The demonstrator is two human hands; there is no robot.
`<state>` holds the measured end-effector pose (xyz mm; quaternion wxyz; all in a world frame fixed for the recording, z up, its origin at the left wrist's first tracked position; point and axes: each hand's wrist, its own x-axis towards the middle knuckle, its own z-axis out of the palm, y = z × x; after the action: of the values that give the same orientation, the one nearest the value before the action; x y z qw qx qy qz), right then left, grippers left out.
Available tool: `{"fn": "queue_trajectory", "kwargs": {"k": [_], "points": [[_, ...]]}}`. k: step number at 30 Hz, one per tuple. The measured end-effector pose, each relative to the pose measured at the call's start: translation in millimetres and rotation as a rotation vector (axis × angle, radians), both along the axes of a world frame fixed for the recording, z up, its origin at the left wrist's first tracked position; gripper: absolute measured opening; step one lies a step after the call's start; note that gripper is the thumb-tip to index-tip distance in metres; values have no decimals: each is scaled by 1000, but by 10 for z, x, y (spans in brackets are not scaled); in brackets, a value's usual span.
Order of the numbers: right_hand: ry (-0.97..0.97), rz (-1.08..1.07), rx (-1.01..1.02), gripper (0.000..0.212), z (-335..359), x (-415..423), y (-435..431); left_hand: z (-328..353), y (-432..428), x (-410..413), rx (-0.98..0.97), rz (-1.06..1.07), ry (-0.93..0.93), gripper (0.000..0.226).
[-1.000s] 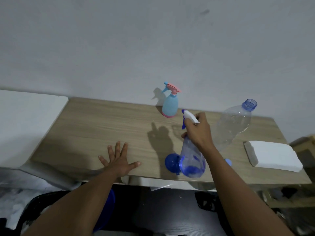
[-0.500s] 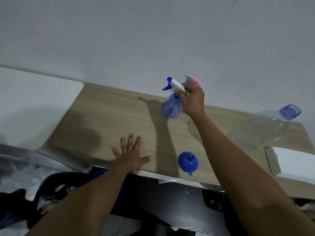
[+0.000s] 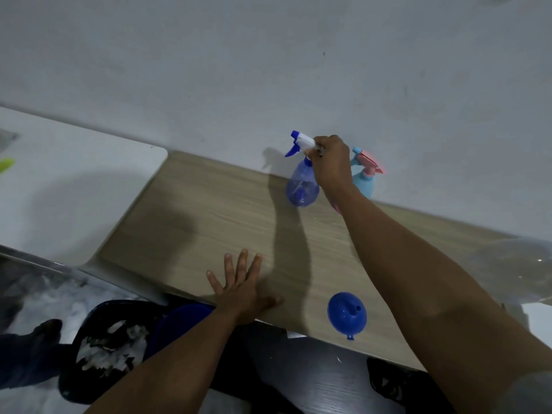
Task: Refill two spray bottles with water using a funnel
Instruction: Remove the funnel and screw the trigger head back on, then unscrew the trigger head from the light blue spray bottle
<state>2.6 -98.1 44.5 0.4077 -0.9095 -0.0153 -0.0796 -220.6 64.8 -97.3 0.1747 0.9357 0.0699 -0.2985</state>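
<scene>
At 12 o'clock the right hand (image 3: 330, 165) grasps the blue spray bottle (image 3: 302, 189) beside the pink-topped bottle (image 3: 363, 183); left hand (image 3: 242, 291) lies released; funnel (image 3: 346, 315) idle at 5 o'clock, so refilling probably done.

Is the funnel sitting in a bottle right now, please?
No, the funnel lies on the table, away from the blue bottle in the right hand.

One wide-angle head-worn camera looks forward and down from close above the near edge of the wooden table (image 3: 209, 222) toward the far wall (image 3: 268, 70), rolled so the table slopes down rightward, the left hand (image 3: 242, 289) nearest the lens.
</scene>
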Motion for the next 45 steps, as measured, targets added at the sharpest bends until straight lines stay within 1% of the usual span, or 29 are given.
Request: {"fn": "queue_trajectory", "kwargs": {"k": [3,5,8,10,13,16,18,20,22,24,26,29,30,33,34,35,38,42,45], "points": [[-3,3,-10,14,-15,62,-23,0,4,3,-4,-4,-6,119],[9,2,-10,19,-28,87,-37,-5,12,-6,-14,-6,-9,119],[8,42,3,49,-11,40,-63,-24,18,-9,-14,-3,-12,119],[-26,73,-40,58,20,-10,-84,-32,15,-8,-9,-1,-17,120],[-147,69,-102,58,94,-121,-147,-35,12,-14,-10,10,-28,119],[-302,36,-74,47,124,-337,-232,-35,20,-26,4,-4,-35,116],[-326,20,-34,38,83,-538,-293,-43,27,-33,11,-16,-32,114],[-283,7,-1,31,-37,-759,-364,-41,30,-48,-1,-12,-51,114],[-195,-13,-16,26,-243,-977,-475,-39,18,-56,-34,14,-91,115],[-93,-43,-28,26,-478,-1166,-620,-26,-24,-33,-52,53,-142,115],[6,-102,-16,28,-681,-1279,-786,18,-111,28,-60,87,-197,106],[117,-196,33,33,-817,-1275,-1020,186,-398,228,-112,43,-329,92],[136,-229,64,34,-826,-1231,-1093,264,-533,338,-181,35,-368,87],[175,-323,136,36,-831,-992,-1312,427,-963,805,-541,143,-415,71],[186,-339,150,38,-822,-895,-1372,472,-1089,974,-609,161,-444,66],[193,-339,154,39,-807,-800,-1421,507,-1205,1146,-632,157,-482,61],[198,-262,161,44,-745,-559,-1505,646,-1511,1631,-621,115,-543,52],[234,-177,186,49,-708,-365,-1501,626,-1704,2028,-515,78,-503,66],[235,-110,205,45,-735,-335,-1486,585,-1736,2130,-533,52,-500,65]]}}
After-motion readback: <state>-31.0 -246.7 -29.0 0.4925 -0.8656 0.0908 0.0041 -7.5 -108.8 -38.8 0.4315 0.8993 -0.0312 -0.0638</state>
